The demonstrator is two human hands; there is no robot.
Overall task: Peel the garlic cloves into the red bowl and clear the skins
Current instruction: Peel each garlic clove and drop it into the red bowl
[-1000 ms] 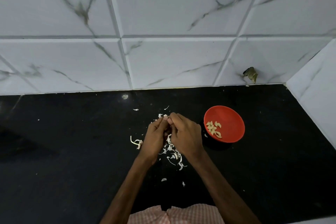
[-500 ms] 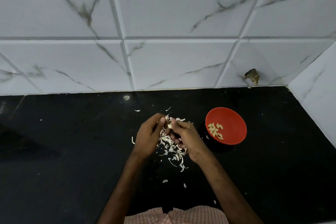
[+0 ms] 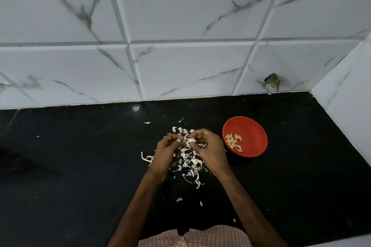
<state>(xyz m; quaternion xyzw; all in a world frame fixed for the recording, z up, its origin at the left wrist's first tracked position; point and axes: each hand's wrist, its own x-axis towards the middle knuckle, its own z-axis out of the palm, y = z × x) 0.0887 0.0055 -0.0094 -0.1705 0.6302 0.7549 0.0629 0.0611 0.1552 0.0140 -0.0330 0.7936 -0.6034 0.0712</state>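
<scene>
Your left hand (image 3: 165, 153) and right hand (image 3: 208, 150) both pinch one garlic clove (image 3: 191, 140), mostly hidden between them, over scattered skins (image 3: 189, 173).

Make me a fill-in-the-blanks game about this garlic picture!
1. The peeled cloves lie in a bowl coloured ____.
2. The bowl stands to the ____ of the right hand, which pinches a garlic clove together with the left hand.
3. The loose skins lie on a ____ countertop.

Missing words: red; right; black.
</scene>
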